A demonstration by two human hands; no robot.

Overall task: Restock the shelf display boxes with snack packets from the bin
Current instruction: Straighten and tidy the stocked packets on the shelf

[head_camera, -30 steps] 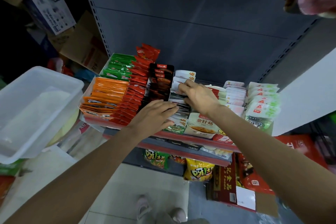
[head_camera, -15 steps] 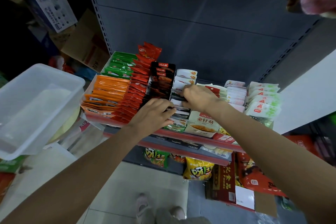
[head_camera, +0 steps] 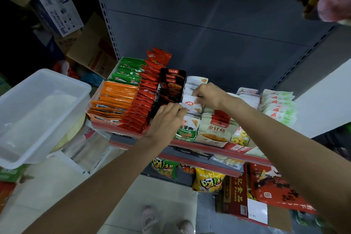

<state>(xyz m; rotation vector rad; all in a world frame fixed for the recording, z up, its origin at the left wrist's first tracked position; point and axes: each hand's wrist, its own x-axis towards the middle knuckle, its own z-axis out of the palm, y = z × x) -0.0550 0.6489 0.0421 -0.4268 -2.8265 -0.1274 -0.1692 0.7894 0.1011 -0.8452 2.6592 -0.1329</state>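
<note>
Right hand [head_camera: 208, 95] pinches white packet [head_camera: 190, 100] in white row, middle of shelf [head_camera: 199, 146]. Left hand [head_camera: 167, 118] just near of it, fingers straight, touching same row. Clear bin [head_camera: 38, 112] far left, well apart.

We see cardboard boxes [head_camera: 57, 8] stacked left of the shelving, yellow snack bags [head_camera: 208, 181] below, shoes [head_camera: 150, 218] on the floor.

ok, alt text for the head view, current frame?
Both hands work a row of white snack packets on a shelf: right hand pinches one, left hand rests fingers on the row. Orange, red and black packets stand alongside; a clear plastic bin sits left.
</note>
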